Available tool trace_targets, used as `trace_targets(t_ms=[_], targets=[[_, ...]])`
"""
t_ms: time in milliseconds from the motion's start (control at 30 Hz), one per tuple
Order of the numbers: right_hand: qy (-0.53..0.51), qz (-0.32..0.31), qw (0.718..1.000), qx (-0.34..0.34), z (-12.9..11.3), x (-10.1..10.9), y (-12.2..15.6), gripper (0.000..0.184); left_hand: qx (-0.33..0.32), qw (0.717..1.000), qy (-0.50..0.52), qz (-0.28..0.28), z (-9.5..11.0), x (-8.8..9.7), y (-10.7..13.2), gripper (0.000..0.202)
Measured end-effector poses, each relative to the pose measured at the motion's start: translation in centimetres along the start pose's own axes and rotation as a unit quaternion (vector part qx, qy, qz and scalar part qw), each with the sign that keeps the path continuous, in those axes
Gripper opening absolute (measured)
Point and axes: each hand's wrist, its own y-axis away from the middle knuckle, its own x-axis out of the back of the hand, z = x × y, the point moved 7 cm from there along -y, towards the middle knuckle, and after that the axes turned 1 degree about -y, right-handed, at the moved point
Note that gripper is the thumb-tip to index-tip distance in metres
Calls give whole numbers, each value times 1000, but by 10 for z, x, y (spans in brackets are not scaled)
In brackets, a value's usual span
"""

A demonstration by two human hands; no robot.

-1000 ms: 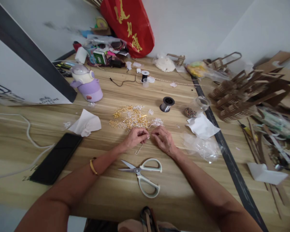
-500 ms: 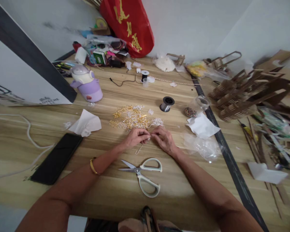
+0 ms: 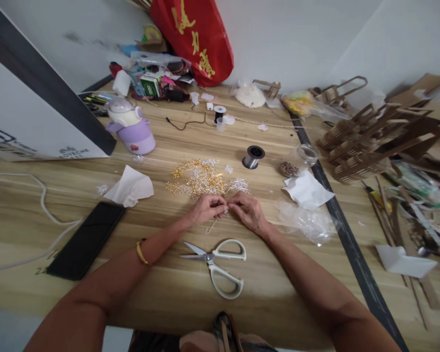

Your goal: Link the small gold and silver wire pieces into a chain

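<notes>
My left hand (image 3: pixel 207 208) and my right hand (image 3: pixel 248 210) meet fingertip to fingertip above the wooden table. Pinched in the left fingers is a small silvery chain (image 3: pixel 211 226), whose curled lower end hangs below them. The right thumb and forefinger are pressed together at the same spot; whatever lies between them is too small to make out. Just beyond the fingers lies a pile of gold and silver jewellery findings (image 3: pixel 201 180), with a little heap of silver pins (image 3: pixel 239 185) beside it. Closer to me rest partly opened scissors (image 3: pixel 209 259) with white handles.
A spool of wire (image 3: pixel 253 157) stands behind the pile, and a jar of beads (image 3: pixel 297 162) lies to its right. On the left are a black phone (image 3: pixel 86 240), a crumpled tissue (image 3: pixel 131 187) and a purple bottle (image 3: pixel 134 129). Clear plastic bags (image 3: pixel 308 222) lie right of my hands.
Both hands stay almost in place, still pinched together. The right fingers have shifted very slightly; the other things have not moved.
</notes>
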Motion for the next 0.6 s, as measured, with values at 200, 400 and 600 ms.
trace_targets(t_ms=[200,400,600], targets=[[2,-2,1000,-18,1,0,1,13,7,1000,4,3,-3,2,0,24],[-43,25,995,-85,8,1,5,15,1,999,39,12,-2,4,-1,27],[-67,5,992,-105,8,-3,7,13,14,999,41,16,-1,4,0,27]])
